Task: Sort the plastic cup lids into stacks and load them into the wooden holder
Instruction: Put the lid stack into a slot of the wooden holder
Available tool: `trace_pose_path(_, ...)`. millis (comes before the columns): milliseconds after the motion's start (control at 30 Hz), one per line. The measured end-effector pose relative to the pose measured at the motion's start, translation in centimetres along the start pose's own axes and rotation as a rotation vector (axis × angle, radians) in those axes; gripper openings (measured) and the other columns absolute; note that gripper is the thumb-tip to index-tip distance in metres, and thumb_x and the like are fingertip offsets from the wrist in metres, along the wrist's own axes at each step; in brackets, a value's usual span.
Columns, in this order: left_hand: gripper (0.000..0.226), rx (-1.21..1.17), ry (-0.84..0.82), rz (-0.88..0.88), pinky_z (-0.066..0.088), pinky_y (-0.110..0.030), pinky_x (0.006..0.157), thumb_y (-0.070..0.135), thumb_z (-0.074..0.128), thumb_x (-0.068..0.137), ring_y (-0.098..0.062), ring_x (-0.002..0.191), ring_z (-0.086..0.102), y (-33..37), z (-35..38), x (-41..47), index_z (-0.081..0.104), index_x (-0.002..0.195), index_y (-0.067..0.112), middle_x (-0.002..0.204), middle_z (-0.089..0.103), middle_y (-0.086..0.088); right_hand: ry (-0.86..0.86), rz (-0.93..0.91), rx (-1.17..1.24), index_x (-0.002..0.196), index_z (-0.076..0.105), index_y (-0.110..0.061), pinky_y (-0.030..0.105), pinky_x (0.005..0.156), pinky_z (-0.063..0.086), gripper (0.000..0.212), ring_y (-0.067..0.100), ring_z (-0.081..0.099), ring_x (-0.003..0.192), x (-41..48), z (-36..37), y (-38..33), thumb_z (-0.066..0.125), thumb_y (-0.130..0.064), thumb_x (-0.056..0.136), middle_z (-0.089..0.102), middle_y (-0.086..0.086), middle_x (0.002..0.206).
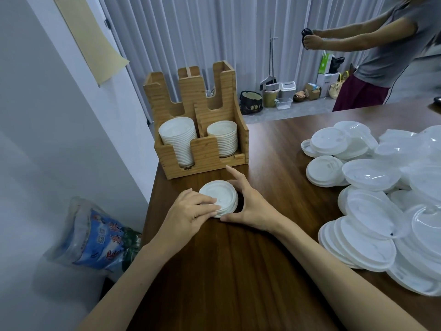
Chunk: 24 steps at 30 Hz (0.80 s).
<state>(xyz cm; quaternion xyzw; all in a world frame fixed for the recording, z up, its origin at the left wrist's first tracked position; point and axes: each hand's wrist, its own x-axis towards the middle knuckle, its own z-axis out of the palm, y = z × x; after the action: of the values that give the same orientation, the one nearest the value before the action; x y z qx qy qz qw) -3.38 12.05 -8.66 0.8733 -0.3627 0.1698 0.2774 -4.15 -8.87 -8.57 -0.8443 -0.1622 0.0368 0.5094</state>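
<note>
Holding lid stack (220, 193) | dark wooden table (238, 271) | grey curtains (191, 32) behind

White lid stack (218, 199) flat between left hand (191, 212) and right hand (250, 206); holder (205, 152) (two stacks inside) just beyond; loose lids (372, 174) rightward.

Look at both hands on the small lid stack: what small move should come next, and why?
Probably lift the small stack towards the wooden holder. The left hand and right hand hold it just in front, and the holder's right stack stands lower than its left stack, so room seems likeliest there.
</note>
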Motion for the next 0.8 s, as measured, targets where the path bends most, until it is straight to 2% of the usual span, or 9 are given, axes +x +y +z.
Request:
trace_pose_path(200,0.022,0.015,-0.041,-0.012,0.038,-0.023,0.089,0.015,0.068,0.083,-0.01,0.1,0.056,0.6,0.1,0.1,0.073,0.104,0.017,0.106,0.07,0.003,0.004,0.0,-0.022,0.149,0.01,-0.038,-0.007,0.086,0.026,0.11,-0.022,0.04,0.109,0.0,0.0,0.1,0.085,-0.026,0.069,0.042,-0.022,0.125)
trace_pose_path(367,0.025,0.086,-0.131,0.037,0.042,-0.028,0.088,0.014,0.066,0.086,-0.01,0.101,0.055,0.8,-0.6,0.7,0.071,0.11,0.018,0.111,0.068,0.004,0.004,-0.004,-0.008,0.149,0.011,-0.038,-0.001,0.09,0.027,0.11,-0.006,0.043,0.116,-0.1,0.0,0.1,0.085,-0.027,0.069,0.043,-0.017,0.128)
trace_pose_path(600,0.026,0.187,-0.176,0.135,0.04,-0.026,0.082,0.014,0.065,0.086,-0.011,0.1,0.054,1.0,-1.1,1.0,0.07,0.111,0.02,0.108,0.068,0.002,0.005,0.006,-0.016,0.149,0.013,-0.036,-0.001,0.091,0.029,0.109,-0.011,0.045,0.111,-0.2,-0.1,-0.2,0.085,-0.026,0.068,0.045,-0.019,0.124)
trace_pose_path(667,0.026,0.218,-0.171,0.157,0.042,-0.027,0.079,0.014,0.067,0.085,-0.012,0.099,0.054,1.1,-1.1,1.1,0.071,0.11,0.02,0.107,0.067,0.001,-0.006,0.011,-0.02,0.149,0.014,-0.036,0.004,0.095,0.028,0.108,-0.006,0.045,0.116,-0.2,-0.1,-0.4,0.085,-0.027,0.069,0.045,-0.016,0.128)
trace_pose_path(733,0.026,0.23,-0.196,0.156,0.043,-0.028,0.079,0.019,0.068,0.085,-0.014,0.099,0.055,1.1,-1.0,1.2,0.07,0.112,0.02,0.109,0.066,0.001,-0.023,-0.004,-0.062,0.149,0.012,-0.036,0.018,0.111,0.02,0.107,0.004,0.036,0.131,-0.2,0.0,-0.4,0.084,-0.029,0.07,0.04,-0.011,0.14)
trace_pose_path(767,0.028,0.232,-0.218,0.15,0.044,-0.029,0.08,0.022,0.069,0.085,-0.015,0.1,0.055,1.0,-1.0,1.3,0.069,0.113,0.02,0.11,0.065,0.001,-0.026,-0.025,-0.13,0.15,0.01,-0.034,0.028,0.118,0.008,0.107,0.011,0.023,0.141,-0.2,0.1,-0.4,0.083,-0.031,0.071,0.032,-0.007,0.149)
trace_pose_path(800,0.03,0.231,-0.242,0.139,0.044,-0.03,0.081,0.024,0.07,0.084,-0.015,0.101,0.054,1.0,-1.0,1.4,0.069,0.114,0.021,0.111,0.064,0.001,-0.035,-0.038,-0.208,0.151,0.007,-0.032,0.035,0.118,-0.006,0.107,0.016,0.01,0.146,-0.3,0.1,-0.4,0.081,-0.032,0.073,0.023,-0.003,0.155)
